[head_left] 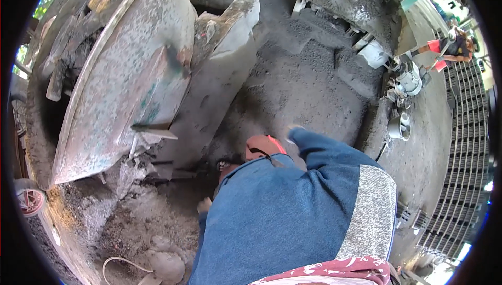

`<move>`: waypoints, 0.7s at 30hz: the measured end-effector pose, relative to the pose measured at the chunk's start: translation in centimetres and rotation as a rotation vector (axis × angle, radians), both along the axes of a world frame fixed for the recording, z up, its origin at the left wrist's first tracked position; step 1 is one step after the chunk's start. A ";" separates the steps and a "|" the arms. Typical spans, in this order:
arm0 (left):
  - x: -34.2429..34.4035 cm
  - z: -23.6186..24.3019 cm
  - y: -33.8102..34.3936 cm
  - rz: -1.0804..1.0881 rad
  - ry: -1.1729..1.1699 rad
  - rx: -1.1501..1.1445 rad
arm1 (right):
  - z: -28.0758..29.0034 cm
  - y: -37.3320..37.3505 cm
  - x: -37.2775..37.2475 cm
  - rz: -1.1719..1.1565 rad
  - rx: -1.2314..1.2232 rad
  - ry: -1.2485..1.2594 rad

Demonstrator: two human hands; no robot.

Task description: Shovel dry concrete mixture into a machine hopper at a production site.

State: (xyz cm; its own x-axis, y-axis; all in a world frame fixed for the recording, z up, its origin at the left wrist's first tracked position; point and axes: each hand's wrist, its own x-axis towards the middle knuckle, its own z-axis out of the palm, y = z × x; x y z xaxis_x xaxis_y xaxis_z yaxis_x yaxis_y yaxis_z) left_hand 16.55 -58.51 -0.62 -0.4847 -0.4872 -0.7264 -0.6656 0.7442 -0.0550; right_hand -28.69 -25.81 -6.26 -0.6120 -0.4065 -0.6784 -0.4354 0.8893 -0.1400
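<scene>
My right hand [293, 129] shows only as a small blurred patch at the end of a blue sleeve, over the dark, dusty floor [293, 86]. Its fingers are smeared, and I can make out nothing in it. My left hand [205, 205] barely shows beside the blue top [251, 212], low on the left; most of it is hidden. Near it lies a heap of grey, crumbly material [151, 206]. Left of both hands, a large, worn, pale trough-like panel [130, 76] leans at a slant, with a thick grey slab [225, 71] alongside.
A raised ledge [426, 144] runs along the right, holding a pale bucket [400, 127] and a metal container [410, 80]. Beyond it stand rows of dark blocks [460, 149]. Another person [457, 47] is at the far right. Dusty machinery [361, 3] stands at the back.
</scene>
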 end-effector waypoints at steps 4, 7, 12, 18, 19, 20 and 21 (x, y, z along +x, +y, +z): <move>0.5 1.2 6.3 0.124 -0.022 -0.022 | 8.7 8.4 0.1 0.092 0.033 -0.515; -4.0 4.2 13.2 0.224 0.026 0.027 | 4.7 16.4 -3.0 -0.579 0.003 -1.060; -4.6 9.1 19.4 0.667 0.196 -0.042 | -0.8 5.5 -6.7 -0.543 0.311 -0.753; -6.1 7.6 23.7 1.866 1.000 0.286 | 8.2 -11.5 -7.8 -0.183 -0.338 -0.659; -6.3 11.0 24.8 2.159 1.041 0.324 | 8.9 -13.3 -7.5 -0.084 -0.372 -0.629; -3.1 9.0 27.9 2.211 1.589 0.940 | 10.0 -15.4 -5.9 0.020 -0.411 -0.603; -2.1 8.7 30.3 2.211 1.631 0.914 | 12.3 -17.8 -3.8 0.047 -0.386 -0.596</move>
State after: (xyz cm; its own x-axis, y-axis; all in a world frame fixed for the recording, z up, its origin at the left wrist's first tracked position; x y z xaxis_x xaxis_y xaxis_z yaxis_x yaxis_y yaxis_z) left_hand 14.47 -28.24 8.03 -0.1496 -0.6515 -0.7438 0.6038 -0.6559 0.4531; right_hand -32.54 -43.61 6.05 -0.1572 -0.7021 -0.6945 -0.2234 0.7103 -0.6674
